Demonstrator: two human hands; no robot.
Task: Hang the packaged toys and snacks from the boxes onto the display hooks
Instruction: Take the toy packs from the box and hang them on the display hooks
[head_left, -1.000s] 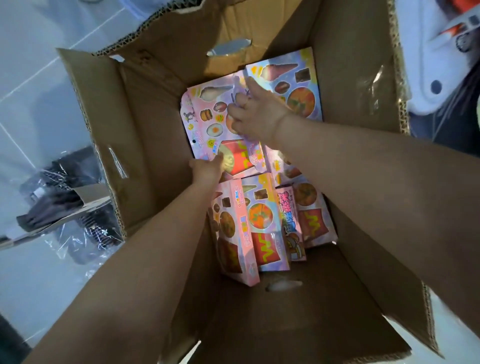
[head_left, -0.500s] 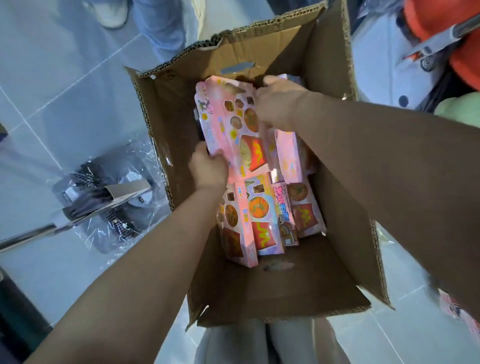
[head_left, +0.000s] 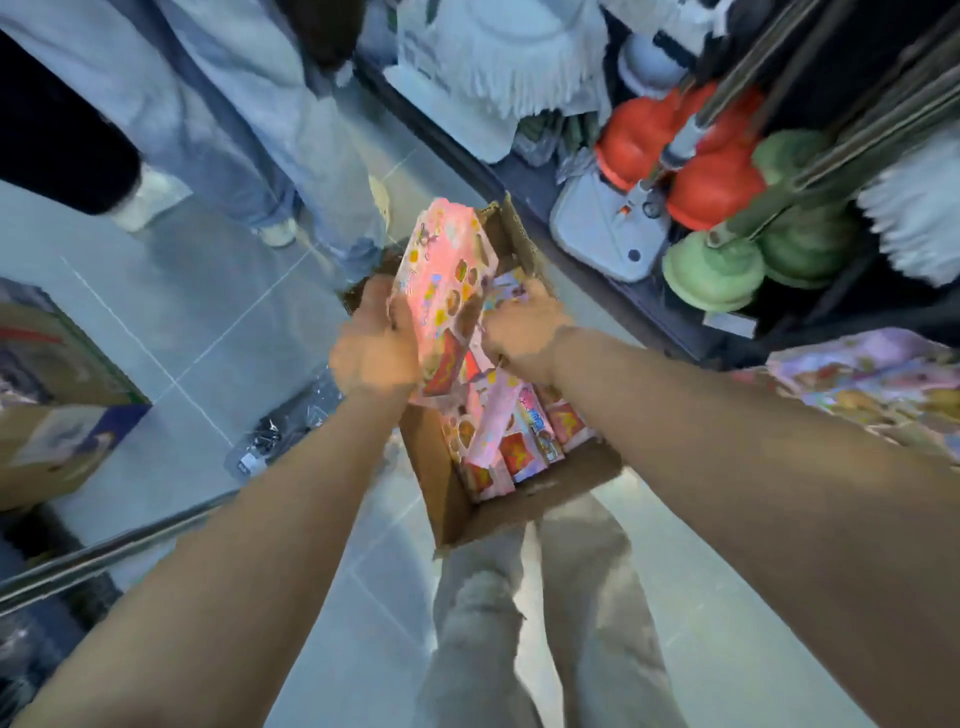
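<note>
A pink packaged food-toy set (head_left: 441, 291) is lifted above the open cardboard box (head_left: 441, 499) on the floor. My left hand (head_left: 376, 348) grips its left lower edge. My right hand (head_left: 519, 332) holds its right side, fingers curled against the pack. Several more pink toy packs (head_left: 519, 436) stand upright inside the box, below my hands. The frame is motion-blurred, so finger detail is unclear.
Red plungers (head_left: 691, 150) and green plungers (head_left: 711, 270) and white mop heads (head_left: 498, 57) fill a low shelf at the right. Another person's legs (head_left: 291, 156) stand beyond the box. A cardboard carton (head_left: 57, 415) sits at left; plastic-wrapped dark items (head_left: 280, 436) lie on the tiled floor.
Both hands have raised the pink toy pack up out of the box, and the camera has pulled back and up, showing the shelf and my own legs.
</note>
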